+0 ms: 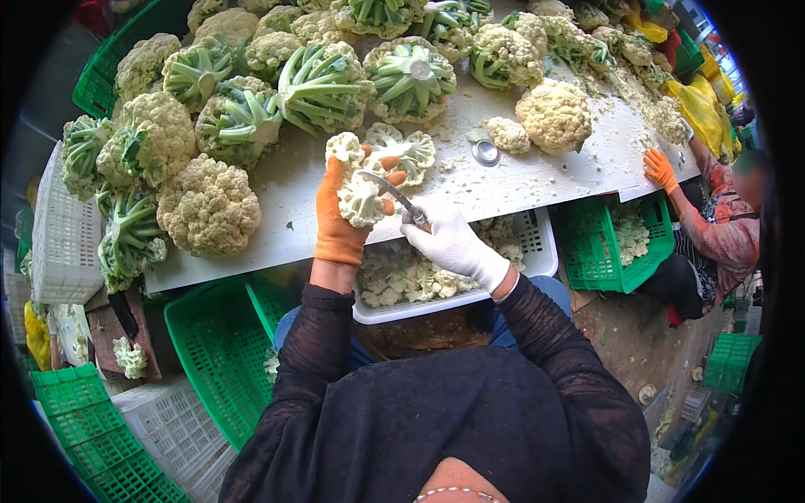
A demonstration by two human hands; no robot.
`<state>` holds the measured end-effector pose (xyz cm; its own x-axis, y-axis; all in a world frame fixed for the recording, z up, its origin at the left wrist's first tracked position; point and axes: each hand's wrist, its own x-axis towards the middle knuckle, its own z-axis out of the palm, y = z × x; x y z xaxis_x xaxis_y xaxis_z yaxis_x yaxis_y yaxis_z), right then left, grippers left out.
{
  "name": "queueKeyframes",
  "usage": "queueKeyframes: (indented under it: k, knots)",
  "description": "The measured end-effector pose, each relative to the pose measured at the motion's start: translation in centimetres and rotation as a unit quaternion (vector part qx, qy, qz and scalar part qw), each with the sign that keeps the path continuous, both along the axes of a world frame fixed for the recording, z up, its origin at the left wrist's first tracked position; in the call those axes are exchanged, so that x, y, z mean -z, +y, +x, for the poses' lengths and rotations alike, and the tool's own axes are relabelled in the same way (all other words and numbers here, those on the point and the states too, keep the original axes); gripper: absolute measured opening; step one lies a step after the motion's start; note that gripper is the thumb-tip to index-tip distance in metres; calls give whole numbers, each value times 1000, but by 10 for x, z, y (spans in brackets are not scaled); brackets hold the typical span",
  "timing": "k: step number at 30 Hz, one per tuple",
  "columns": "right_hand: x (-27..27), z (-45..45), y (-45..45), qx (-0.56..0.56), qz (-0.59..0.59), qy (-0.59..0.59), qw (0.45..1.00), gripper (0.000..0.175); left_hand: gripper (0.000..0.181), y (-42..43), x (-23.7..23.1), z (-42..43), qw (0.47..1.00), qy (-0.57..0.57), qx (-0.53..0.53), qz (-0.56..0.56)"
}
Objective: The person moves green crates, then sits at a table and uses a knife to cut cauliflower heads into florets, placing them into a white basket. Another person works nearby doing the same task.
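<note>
My left hand (343, 217), in an orange glove, holds cut cauliflower florets (360, 200) above the near edge of the white table (283, 207). My right hand (456, 245), in a white glove, grips the handle of a small curved knife (393, 190); its blade lies against the florets. Just behind my left fingers is a cut cauliflower piece (409, 154) with its pale inside showing. Below my hands, a white plastic crate (456, 304) holds many florets. A trimmed cauliflower head (553, 116) and a smaller piece (508, 135) rest farther right, by a round metal object (485, 153).
Whole cauliflowers (324, 88) with green stalks are heaped along the table's far and left sides. A co-worker (723, 214) sits at the right, an orange-gloved hand on the table. Green crates (220, 352) stand at lower left and below the table at right (588, 245).
</note>
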<state>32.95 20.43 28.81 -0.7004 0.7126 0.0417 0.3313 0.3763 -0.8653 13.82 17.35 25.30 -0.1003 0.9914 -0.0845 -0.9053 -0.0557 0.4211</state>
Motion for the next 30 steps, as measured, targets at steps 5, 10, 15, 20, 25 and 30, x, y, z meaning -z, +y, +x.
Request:
queueKeyframes:
  k: [5, 10, 15, 20, 25, 30]
  knots:
    - [4, 8, -15, 8, 34, 15, 999, 17, 63, 0, 5, 7, 997, -35, 56, 44]
    - [-7, 14, -31, 31, -83, 18, 996, 16, 60, 0, 5, 16, 998, -26, 50, 25]
    - [2, 12, -42, 58, -101, -37, 993, 24, 58, -2, -7, 30, 999, 35, 27, -2]
    - [17, 3, -58, 91, -103, -27, 990, 26, 57, -5, -11, 41, 999, -3, 25, 20]
    - [25, -4, -69, 111, -98, 20, 989, 26, 57, -5, -4, 44, 996, -65, 53, 44]
    - [31, 10, -63, 115, 10, -100, 988, 18, 56, -9, 4, 51, 990, -99, 96, 36]
